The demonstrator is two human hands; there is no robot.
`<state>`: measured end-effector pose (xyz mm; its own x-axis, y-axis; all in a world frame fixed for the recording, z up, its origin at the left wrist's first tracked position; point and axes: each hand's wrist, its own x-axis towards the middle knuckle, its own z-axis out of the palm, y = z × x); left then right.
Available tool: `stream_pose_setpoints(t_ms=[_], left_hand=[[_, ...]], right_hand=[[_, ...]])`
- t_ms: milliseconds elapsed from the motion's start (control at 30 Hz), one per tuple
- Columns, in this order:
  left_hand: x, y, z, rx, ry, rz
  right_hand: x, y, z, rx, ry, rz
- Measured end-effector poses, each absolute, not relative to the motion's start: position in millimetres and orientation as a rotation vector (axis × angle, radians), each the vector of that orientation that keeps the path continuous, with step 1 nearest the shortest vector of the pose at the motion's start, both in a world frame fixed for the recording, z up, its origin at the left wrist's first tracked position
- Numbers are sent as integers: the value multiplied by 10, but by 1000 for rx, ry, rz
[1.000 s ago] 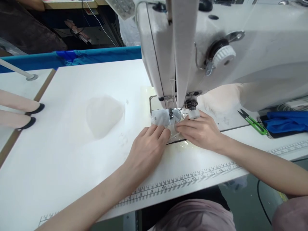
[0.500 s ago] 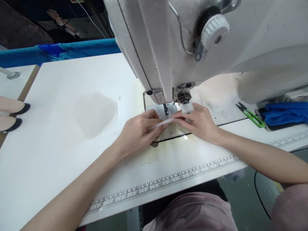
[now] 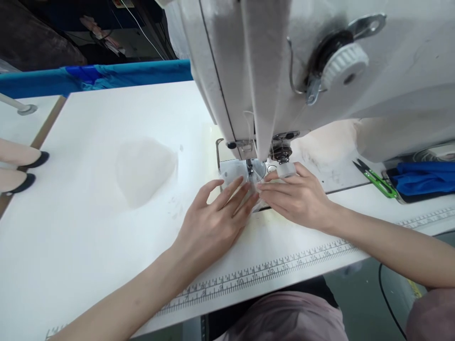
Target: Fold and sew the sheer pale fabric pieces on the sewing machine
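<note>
My left hand [image 3: 216, 222] lies palm down in front of the sewing machine [image 3: 227, 80], its fingers spread and reaching to the presser foot [image 3: 250, 168]. Under its fingertips runs a thin, sheer white strip [image 3: 254, 185], which is mostly hidden. On the other side, my right hand [image 3: 298, 199] has its thumb and fingers drawn together at the strip's right edge, close to the foot. Just above those fingers is a white block-shaped part [image 3: 286, 169] below the machine head.
Green-handled thread snips [image 3: 378, 181] lie at the right beside a blue cloth [image 3: 426, 177]. A sheer pale fabric piece [image 3: 147, 170] rests on the white table at left. A printed ruler [image 3: 245, 282] follows the front edge. Two beige rounded shapes [image 3: 17, 156] with black ends jut in from the left.
My left hand has gone from pinching the strip to lying flat with spread fingers. The strip has moved down to the presser foot. The view has shifted slightly.
</note>
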<state>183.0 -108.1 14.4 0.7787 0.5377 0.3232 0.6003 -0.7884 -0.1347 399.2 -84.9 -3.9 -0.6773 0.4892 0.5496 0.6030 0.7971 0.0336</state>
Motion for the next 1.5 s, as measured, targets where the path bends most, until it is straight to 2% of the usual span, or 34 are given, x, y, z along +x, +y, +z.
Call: stream_pose_setpoints(t_ms=[467,700,933,1500], left_hand=[[1800,-946,57,-2708,-901,-485],[1796,-827,59,-2702,-960,-395],[1794,-855,-24,-2606,-921,-569],[1798,-949,-5,-2686,-923,-547]], right_hand=[[3969,-754,-80,-826,-2393,-356],[3958,-687,-101,-920,-2415,-465],[3965,-734,-75,-933,-2466,-453],[4005,-769,-99,-882,-2502,-478]])
